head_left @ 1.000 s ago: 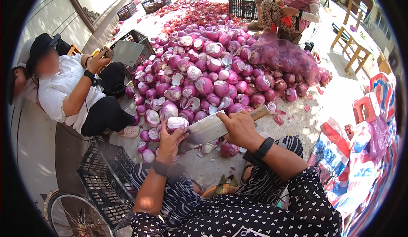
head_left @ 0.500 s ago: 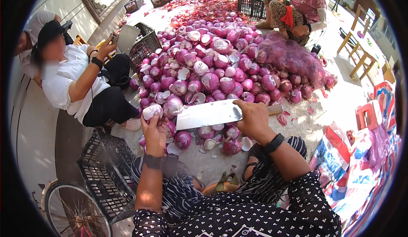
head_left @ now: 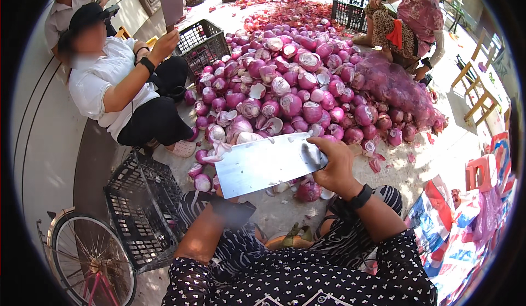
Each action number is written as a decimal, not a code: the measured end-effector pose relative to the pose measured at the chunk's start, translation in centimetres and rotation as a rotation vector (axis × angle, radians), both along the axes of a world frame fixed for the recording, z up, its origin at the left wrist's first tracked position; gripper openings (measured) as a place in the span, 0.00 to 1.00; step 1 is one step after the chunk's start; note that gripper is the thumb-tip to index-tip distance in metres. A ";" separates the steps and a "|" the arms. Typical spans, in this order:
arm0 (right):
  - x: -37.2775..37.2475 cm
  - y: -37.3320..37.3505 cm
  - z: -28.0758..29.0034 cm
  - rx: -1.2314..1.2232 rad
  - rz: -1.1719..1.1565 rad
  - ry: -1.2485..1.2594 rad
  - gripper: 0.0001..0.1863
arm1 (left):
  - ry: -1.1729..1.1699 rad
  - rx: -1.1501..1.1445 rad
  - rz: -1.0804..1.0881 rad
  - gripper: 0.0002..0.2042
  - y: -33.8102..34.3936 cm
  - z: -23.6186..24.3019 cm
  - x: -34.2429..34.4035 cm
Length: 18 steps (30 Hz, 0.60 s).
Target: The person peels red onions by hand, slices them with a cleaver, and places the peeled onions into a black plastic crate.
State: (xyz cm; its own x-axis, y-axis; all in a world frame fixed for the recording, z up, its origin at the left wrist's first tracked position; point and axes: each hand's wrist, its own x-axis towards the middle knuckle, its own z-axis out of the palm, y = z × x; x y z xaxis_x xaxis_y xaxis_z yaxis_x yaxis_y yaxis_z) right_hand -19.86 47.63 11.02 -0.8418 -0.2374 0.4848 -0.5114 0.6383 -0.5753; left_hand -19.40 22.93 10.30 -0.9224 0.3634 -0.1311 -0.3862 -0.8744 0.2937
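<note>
My right hand (head_left: 331, 163) is closed round the handle end of a wide steel cleaver (head_left: 263, 163), thumb at the blade's upper corner, with the blade tilted across my view. My left hand (head_left: 223, 194) is mostly hidden behind the blade, so its fingers and anything in them cannot be seen. A pale, loose piece of onion skin (head_left: 218, 151) shows at the blade's upper left edge. Beyond the cleaver lies a large heap of red onions (head_left: 290, 103), many cut or partly peeled, with a purple mesh sack (head_left: 389, 92) over its right part.
Black crates stand lower left (head_left: 139, 207) and around the heap (head_left: 205, 48). A bicycle wheel (head_left: 87, 256) is lower left. A co-worker (head_left: 115, 81) at left raises a cleaver; another person (head_left: 71, 10) is behind, another (head_left: 416, 21) at back right. Wooden chairs (head_left: 476, 86) and striped tarp (head_left: 444, 240) are right.
My cleaver has moved slightly left and tilted toward me; my left hand and the onion it held have become hidden behind it. The left co-worker's cleaver is raised higher.
</note>
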 end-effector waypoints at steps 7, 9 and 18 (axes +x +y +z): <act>1.5 -1.7 1.0 0.048 0.129 0.034 0.28 | 0.166 -0.603 0.201 0.34 1.6 -1.8 1.2; 2.0 -1.9 1.2 0.058 0.150 0.024 0.29 | 0.164 -0.689 0.226 0.35 1.7 -2.2 1.0; 2.5 -2.2 0.4 0.092 0.164 0.008 0.29 | 0.340 -0.812 0.233 0.44 0.0 -8.3 -0.2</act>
